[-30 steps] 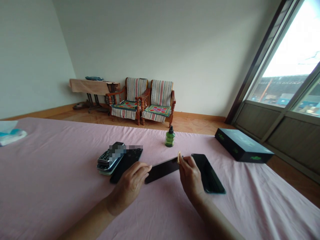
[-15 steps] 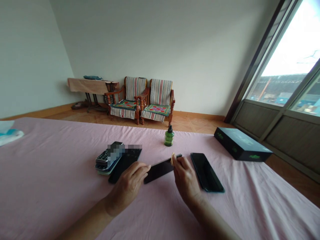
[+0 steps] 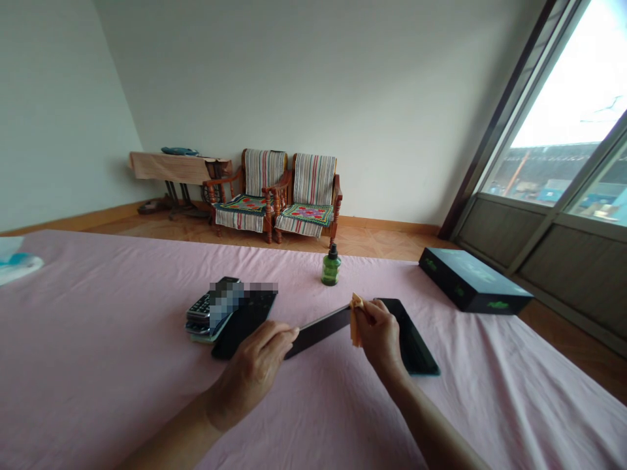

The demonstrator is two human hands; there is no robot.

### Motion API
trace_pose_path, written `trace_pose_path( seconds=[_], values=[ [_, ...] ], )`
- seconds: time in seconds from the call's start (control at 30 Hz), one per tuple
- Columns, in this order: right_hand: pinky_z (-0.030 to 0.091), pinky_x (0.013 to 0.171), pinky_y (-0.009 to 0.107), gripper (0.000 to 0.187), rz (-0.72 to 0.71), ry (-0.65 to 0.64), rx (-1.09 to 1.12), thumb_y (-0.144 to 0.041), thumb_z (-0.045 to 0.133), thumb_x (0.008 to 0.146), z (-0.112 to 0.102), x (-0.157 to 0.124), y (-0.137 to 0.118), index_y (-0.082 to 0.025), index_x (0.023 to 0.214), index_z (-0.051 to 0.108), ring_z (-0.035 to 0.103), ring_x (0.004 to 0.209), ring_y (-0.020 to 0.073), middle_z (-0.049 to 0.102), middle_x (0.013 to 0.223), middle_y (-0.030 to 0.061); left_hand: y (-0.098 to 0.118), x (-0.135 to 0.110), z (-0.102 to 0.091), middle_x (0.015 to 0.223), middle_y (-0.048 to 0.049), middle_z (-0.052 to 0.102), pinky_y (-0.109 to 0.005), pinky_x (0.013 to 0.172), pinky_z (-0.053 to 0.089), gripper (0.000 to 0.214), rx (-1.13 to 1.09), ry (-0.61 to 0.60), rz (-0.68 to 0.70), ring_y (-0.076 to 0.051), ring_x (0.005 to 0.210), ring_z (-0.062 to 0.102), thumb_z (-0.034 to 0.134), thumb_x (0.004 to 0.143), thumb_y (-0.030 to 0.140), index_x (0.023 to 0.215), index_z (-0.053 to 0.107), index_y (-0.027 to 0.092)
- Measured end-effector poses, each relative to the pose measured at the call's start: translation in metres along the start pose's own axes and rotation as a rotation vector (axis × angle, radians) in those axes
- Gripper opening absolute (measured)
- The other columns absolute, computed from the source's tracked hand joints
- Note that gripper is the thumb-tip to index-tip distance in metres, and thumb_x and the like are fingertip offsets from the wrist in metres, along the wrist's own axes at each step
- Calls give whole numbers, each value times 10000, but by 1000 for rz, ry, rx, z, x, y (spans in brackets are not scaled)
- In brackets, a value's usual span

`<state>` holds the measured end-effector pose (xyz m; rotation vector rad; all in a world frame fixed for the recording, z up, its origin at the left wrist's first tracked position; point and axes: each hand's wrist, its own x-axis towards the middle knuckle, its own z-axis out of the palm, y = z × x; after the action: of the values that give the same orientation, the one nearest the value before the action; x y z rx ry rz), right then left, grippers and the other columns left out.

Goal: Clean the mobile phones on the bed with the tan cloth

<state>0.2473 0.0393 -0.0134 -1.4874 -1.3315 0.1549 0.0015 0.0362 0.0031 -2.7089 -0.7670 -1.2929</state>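
My left hand (image 3: 255, 369) grips the near end of a black smartphone (image 3: 318, 331) and holds it tilted above the pink tablecloth (image 3: 98, 365). My right hand (image 3: 379, 336) is closed on a small yellow-orange cloth (image 3: 355, 320) at the phone's far end. A second black smartphone (image 3: 414, 346) lies flat just right of my right hand, partly hidden by it. A stack of phones (image 3: 215, 310), with a keypad phone on top, sits left of the held phone. A small green bottle (image 3: 332, 266) with a black cap stands behind.
A dark box (image 3: 473, 282) with green marks lies at the table's right side. A white and blue packet (image 3: 17, 266) sits at the far left edge. Two wooden chairs (image 3: 279, 196) and a side table (image 3: 176, 168) stand by the far wall; a large window is on the right.
My right hand with the cloth slid back along the phone and is now again at its far end, slightly raised. The cloth hangs lower from my fingers. My left hand has kept its hold.
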Motion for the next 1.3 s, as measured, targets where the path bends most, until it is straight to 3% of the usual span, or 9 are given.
trace_pose_path(
  seconds=[0.17, 0.33, 0.53, 0.77, 1.03, 1.13, 1.3],
  values=[
    [320, 448, 223, 400, 147, -42, 44, -454, 533, 809, 9, -3, 20, -147, 587, 660, 459, 486, 125, 511, 525, 1, -2, 0, 1, 948, -54, 621, -252, 848, 568, 206, 3, 13, -12, -140, 884, 649, 445, 967, 98, 1090, 597, 161],
    [274, 413, 216, 313, 222, -129, 39, -390, 570, 751, 11, -6, 32, -160, 560, 665, 447, 438, 127, 454, 436, -25, -3, -3, 2, 938, -52, 610, -238, 833, 561, 198, -19, 10, -24, -136, 880, 644, 454, 959, 82, 1070, 598, 159],
    [374, 523, 227, 350, 173, -99, 21, -417, 480, 799, 8, -1, 23, -157, 753, 710, 531, 595, 151, 595, 675, 30, -5, -4, 5, 955, -59, 611, -248, 836, 561, 206, -6, 20, -37, -143, 891, 651, 449, 960, 90, 1088, 589, 169],
    [288, 494, 238, 257, 143, -176, -58, -292, 520, 719, 6, -2, 15, -182, 492, 570, 461, 501, 127, 478, 518, -13, -5, -2, 2, 932, -52, 635, -253, 817, 568, 204, 6, 34, -65, -149, 869, 670, 451, 955, 114, 1065, 608, 185],
    [274, 510, 244, 244, 155, -165, -22, -289, 522, 704, 4, -3, 3, -193, 481, 538, 442, 517, 127, 461, 537, -17, -6, -9, 11, 938, -40, 696, -240, 815, 575, 162, -38, 69, -123, -151, 867, 703, 500, 938, 150, 1080, 567, 189],
    [286, 515, 239, 269, 176, -156, 49, -349, 538, 720, 4, -2, 2, -190, 503, 549, 445, 542, 128, 470, 564, -13, -5, -10, 11, 927, -37, 703, -231, 759, 583, 153, -69, 131, -198, -151, 824, 708, 522, 929, 174, 1071, 575, 194],
    [304, 499, 223, 336, 276, -180, 228, -461, 571, 730, 9, -4, 6, -171, 562, 594, 433, 551, 123, 480, 562, -11, -5, -8, 7, 889, -30, 694, -231, 673, 566, 167, -151, 207, -446, -147, 737, 687, 562, 910, 262, 1057, 598, 191]
  ],
)
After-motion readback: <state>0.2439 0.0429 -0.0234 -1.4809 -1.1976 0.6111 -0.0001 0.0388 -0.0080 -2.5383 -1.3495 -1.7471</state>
